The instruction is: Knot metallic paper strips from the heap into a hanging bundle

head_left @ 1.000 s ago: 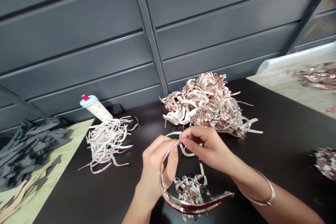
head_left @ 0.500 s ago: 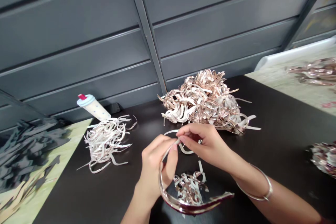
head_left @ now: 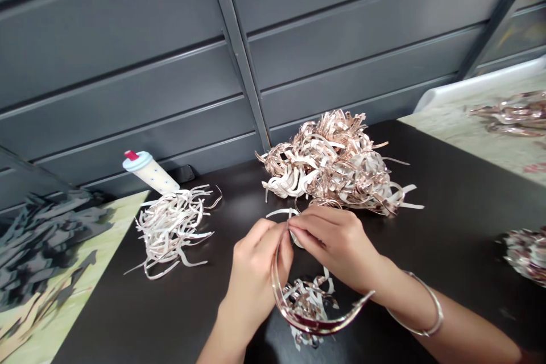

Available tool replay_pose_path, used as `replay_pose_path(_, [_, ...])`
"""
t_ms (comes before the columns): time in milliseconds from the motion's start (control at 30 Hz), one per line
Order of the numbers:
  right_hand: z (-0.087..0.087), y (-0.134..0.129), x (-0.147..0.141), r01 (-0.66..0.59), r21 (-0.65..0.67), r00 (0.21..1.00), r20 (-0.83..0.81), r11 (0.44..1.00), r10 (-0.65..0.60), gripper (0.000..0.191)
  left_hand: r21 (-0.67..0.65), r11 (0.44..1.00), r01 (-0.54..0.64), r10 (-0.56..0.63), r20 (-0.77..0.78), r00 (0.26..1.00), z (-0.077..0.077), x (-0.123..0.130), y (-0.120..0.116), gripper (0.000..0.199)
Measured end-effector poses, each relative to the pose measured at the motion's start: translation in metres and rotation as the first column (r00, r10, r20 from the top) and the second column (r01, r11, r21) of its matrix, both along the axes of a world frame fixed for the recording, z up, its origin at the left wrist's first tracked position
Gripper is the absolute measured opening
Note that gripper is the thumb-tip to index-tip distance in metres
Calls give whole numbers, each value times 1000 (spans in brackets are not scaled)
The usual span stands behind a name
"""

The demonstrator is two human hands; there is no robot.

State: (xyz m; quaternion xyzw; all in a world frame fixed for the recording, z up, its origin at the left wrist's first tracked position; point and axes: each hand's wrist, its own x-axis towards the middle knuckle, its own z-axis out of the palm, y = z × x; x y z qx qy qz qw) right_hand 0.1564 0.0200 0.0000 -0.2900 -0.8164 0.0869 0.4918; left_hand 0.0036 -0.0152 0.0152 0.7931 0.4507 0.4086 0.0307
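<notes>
Over dark tabletop [head_left: 447, 222], left hand [head_left: 251, 284] and right hand [head_left: 336, 247] pinch curved metallic strip [head_left: 324, 328]; shredded pile [head_left: 333, 165] just beyond;

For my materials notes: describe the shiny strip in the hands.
The strip is a narrow, curved band with a mirror-bright, rose-metallic face. It bows into a deep U; its upper end is pinched by the left hand and right hand, and its other end points free to the right. It hangs over a tangle of strips; whether they touch cannot be told.
</notes>
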Motion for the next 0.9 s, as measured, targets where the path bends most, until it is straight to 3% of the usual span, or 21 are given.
replay_pose_path(167, [4, 0, 2, -30, -41, 997, 74, 999, 33, 25, -16, 1000, 2, -3, -86, 996, -4, -3, -1, 16])
replay_pose_path(367, [4, 4, 0, 3, -31, 1000, 5, 1000, -2, 24, -116, 992, 49, -47, 24, 999, 1, 0, -3, 18])
replay_pose_path(567, [3, 4, 4, -110, -58, 994, -16, 992, 109, 18, -76, 997, -2, 8, 87, 996, 3, 1, -3, 20])
replay_pose_path(733, [2, 0, 3, 14, 69, 989, 146, 998, -24, 32, -56, 998, -39, 37, -44, 998, -3, 2, -3, 18])
replay_pose_path(900, [1, 0, -2, 98, 235, 957, 244, 967, -156, 38, -87, 996, -35, 26, -107, 994, -5, 4, -4, 24])
